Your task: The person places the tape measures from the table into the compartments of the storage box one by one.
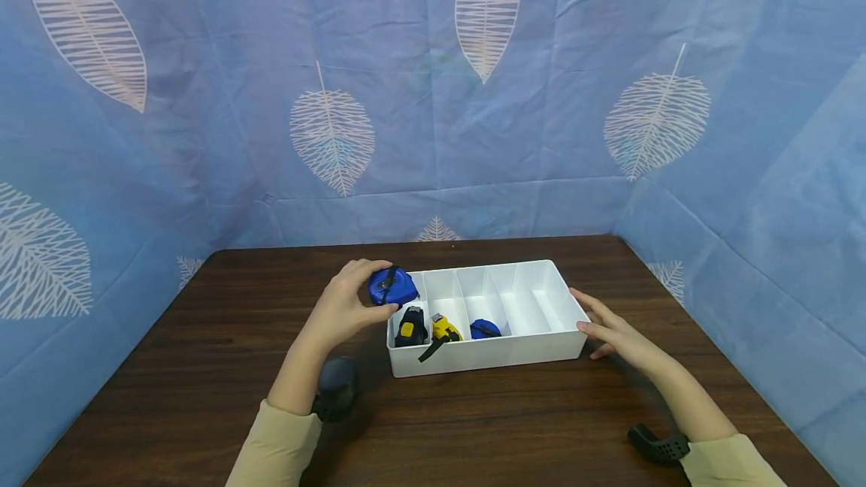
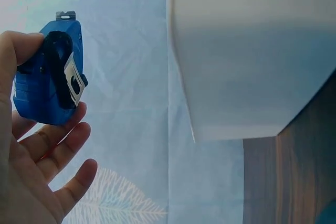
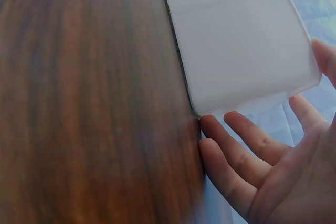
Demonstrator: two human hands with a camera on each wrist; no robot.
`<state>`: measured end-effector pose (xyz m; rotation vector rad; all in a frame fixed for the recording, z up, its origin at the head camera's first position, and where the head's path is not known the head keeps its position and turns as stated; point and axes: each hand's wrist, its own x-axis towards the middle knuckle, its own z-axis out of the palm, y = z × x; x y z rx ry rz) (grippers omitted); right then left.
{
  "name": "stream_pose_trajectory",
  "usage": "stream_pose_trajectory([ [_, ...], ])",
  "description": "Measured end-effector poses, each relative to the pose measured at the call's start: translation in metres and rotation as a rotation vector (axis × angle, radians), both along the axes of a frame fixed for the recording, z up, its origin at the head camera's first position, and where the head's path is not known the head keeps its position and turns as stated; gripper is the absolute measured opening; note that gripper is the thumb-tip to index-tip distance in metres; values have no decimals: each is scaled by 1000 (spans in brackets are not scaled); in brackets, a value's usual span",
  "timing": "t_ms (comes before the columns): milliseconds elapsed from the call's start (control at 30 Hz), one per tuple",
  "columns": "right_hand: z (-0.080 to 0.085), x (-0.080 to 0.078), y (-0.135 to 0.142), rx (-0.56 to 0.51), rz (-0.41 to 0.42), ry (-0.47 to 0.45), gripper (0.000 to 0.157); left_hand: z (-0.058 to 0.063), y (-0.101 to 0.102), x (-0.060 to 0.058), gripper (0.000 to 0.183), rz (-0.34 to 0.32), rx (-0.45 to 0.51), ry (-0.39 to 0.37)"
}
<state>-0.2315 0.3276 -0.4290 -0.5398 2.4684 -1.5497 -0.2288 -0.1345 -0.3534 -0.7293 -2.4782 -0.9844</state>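
My left hand point(image 1: 345, 307) pinches a blue tape measure point(image 1: 393, 285) between thumb and fingers, holding it up at the left end of a white divided box point(image 1: 487, 355). A black strap and metal end hook show on this tape measure point(image 2: 50, 72) in the left wrist view. Inside the box, a black-and-yellow tape measure point(image 1: 411, 327) lies in the leftmost compartment. Beside it is a yellow tape measure point(image 1: 446, 328), its black strap hanging over the front rim. Another blue tape measure point(image 1: 485, 329) sits in the third compartment. My right hand point(image 1: 619, 333) touches the box's right end with loosely spread fingers.
The box stands on a dark brown wooden table point(image 1: 473, 427). Blue cloth point(image 1: 406, 134) with white leaf prints hangs behind the table and along its sides. A dark device is on each wrist.
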Motion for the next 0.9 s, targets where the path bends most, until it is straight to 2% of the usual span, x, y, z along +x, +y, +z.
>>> stream_pose_trajectory([
  [400, 0, 1, -1, 2, -3, 5, 65, 4, 14, 1, 61, 9, 29, -19],
  [900, 4, -22, 9, 9, 16, -7, 65, 8, 48, -13, 62, 31, 47, -63],
])
